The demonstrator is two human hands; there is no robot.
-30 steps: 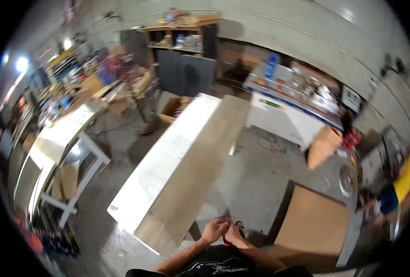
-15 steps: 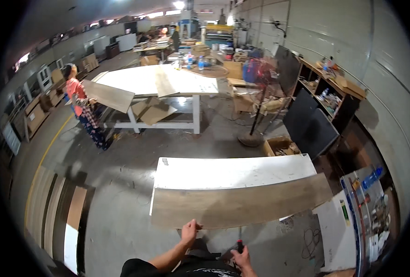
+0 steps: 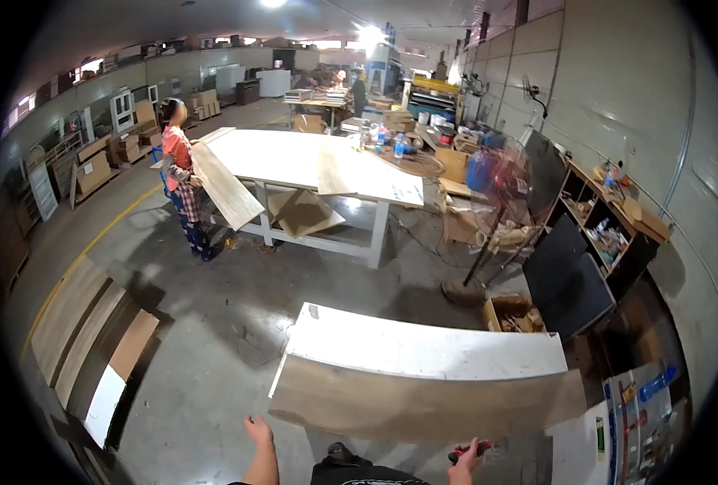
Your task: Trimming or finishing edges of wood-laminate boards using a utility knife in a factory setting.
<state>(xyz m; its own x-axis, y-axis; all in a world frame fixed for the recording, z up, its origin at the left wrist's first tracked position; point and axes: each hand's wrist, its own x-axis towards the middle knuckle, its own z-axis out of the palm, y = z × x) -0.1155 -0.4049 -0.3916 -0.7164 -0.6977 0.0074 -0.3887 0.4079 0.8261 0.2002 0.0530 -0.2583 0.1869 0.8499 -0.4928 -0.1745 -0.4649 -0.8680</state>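
Note:
A long brown wood-grain panel (image 3: 431, 404) lies over the near side of a white board (image 3: 431, 343) in front of me. Just off the panel's near left corner is my left hand (image 3: 259, 432), its fingers loosely bent and apart, with nothing visible in it. My right hand (image 3: 467, 461) is closed around a tool with a red-and-black handle (image 3: 457, 454), below the panel's near edge. The tool's working end cannot be made out.
A person (image 3: 183, 178) in a pink top holds a wood-grain panel (image 3: 225, 187) beside a large white table (image 3: 282, 158). Stacked boards (image 3: 92, 335) lie at left. A standing fan (image 3: 488, 238), a box of scraps (image 3: 514, 314) and dark panels (image 3: 573, 279) are at right.
My left hand has left the panel's near edge and moved left. The right hand with its tool has moved right. The view has shifted, and the other person's panel now tilts more steeply.

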